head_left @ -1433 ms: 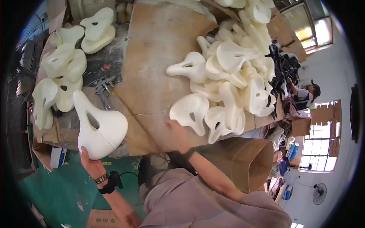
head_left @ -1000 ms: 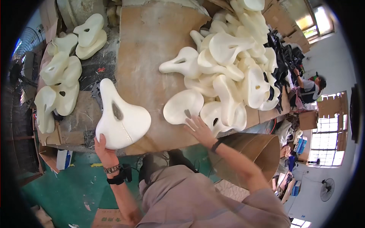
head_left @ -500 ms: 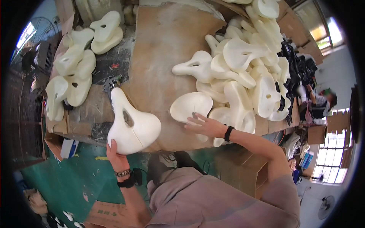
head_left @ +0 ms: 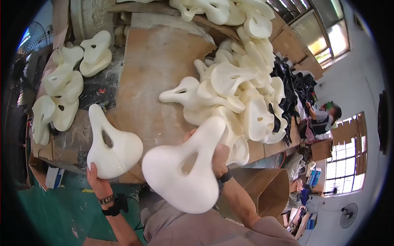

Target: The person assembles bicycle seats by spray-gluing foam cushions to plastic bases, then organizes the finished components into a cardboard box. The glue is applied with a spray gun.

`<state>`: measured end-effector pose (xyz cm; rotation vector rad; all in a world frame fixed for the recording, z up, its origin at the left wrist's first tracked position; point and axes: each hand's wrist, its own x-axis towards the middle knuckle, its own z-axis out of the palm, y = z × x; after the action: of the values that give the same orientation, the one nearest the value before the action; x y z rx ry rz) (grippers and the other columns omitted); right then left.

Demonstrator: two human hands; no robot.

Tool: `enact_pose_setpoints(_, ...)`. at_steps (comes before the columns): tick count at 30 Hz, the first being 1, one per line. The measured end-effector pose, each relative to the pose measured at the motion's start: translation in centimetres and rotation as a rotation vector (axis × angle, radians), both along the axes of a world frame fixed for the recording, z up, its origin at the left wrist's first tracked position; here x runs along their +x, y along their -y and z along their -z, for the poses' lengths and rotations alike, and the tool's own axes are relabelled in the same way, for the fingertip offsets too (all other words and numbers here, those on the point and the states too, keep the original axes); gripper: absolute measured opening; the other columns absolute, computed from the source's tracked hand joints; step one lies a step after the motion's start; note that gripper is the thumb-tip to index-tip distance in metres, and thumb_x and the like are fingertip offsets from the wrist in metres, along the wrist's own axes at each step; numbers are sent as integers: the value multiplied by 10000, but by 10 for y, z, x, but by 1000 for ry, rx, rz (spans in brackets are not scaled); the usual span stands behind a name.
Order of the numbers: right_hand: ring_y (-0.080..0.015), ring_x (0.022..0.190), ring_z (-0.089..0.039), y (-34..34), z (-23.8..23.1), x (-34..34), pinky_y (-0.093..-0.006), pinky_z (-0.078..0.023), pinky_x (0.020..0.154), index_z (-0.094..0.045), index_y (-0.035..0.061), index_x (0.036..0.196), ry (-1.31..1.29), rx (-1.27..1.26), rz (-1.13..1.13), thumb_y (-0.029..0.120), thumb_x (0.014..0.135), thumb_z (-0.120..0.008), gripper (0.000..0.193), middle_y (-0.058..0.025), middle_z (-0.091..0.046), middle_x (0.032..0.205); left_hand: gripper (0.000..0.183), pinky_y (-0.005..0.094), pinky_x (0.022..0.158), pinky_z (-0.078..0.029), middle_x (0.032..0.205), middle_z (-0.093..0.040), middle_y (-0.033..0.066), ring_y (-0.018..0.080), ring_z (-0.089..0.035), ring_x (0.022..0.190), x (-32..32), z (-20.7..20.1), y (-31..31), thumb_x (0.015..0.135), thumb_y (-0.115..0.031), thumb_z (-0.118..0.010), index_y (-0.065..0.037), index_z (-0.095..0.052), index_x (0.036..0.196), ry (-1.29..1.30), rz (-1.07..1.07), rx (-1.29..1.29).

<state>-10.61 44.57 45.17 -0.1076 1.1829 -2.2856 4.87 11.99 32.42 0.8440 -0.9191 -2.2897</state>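
Noticed first no clear change among the pale foam pieces grouped at the left of the cardboard-covered table. Just nearer, kept the left hand closed on the wide end of a white saddle form, with the thumb on top and the nose pointing away over the table. Could not confirm any contact between that form and the table edge.

Toward the middle, found the main change: had brought up a second form in the right hand, gripped around its narrow neck from behind, with some fingers showing at its left. Held it before the body, nearer the camera, with its wide end toward the lower left. Had reached, half a second earlier, over a piece at the near edge of the pile; no longer saw it there, so probably lifted that very one. Judged both hands now occupied, with one form each and neither free for another.

Among containers, saw at left an open carton below the table's corner, with a white-and-blue box beside or partly in it; could not tell which. Saw at right a large cardboard box with its mouth facing right; could not make out any contents.
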Motion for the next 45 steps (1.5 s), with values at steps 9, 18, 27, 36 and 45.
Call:
enact_pose_setpoints(9, -347, 982, -600, -18, -16, 18, -492, -473, 901, -603, 22, 1160, -37, -303, -10, 636, 736, -532, 749, -155, -634, 1016, 466, 399, 989, -531, 1317, -615, 135, 238, -630, 1176, -24, 4, -8, 1009, -236, -642, 8, -502, 1382, -7, 118, -73)
enact_pose_setpoints(18, -286, 944, -642, -28, -30, 33, -422, -520, 841, -581, -14, 1253, 43, 189, 17, 437, 811, -702, 643, -149, -652, 1066, 370, 411, 1027, -482, 1264, -637, 124, 236, -619, 1146, -35, 2, -20, 950, -99, -652, 7, -559, 1292, 1, 110, -21)
enact_pose_setpoints(27, -439, 1026, -638, -12, 78, 30, -477, -515, 881, -626, -30, 1234, -873, 1335, -346, 366, 773, -738, 618, -246, -672, 1159, 654, 368, 1006, -471, 1309, -578, 165, 215, -576, 1151, -41, 48, -34, 887, -215, -802, 70, -473, 1375, 371, 27, -517)
enact_pose_setpoints(36, -433, 1088, -647, 31, 139, 16, -452, -510, 961, -610, -41, 1308, -717, 1217, -484, 460, 868, -675, 671, -267, -675, 1194, 632, 352, 980, -468, 1250, -599, 130, 210, -579, 1102, -47, 96, -22, 890, -278, -799, 59, -507, 1338, 429, 118, -435)
enact_pose_setpoints(45, -439, 986, -650, 97, 172, -15, -513, -506, 868, -582, 54, 1343, -701, 1045, -406, 460, 859, -586, 632, -262, -696, 1044, 591, 374, 890, -529, 1256, -600, 118, 219, -610, 1084, -54, 70, -32, 923, -231, -757, 22, -477, 1378, 483, 169, -282)
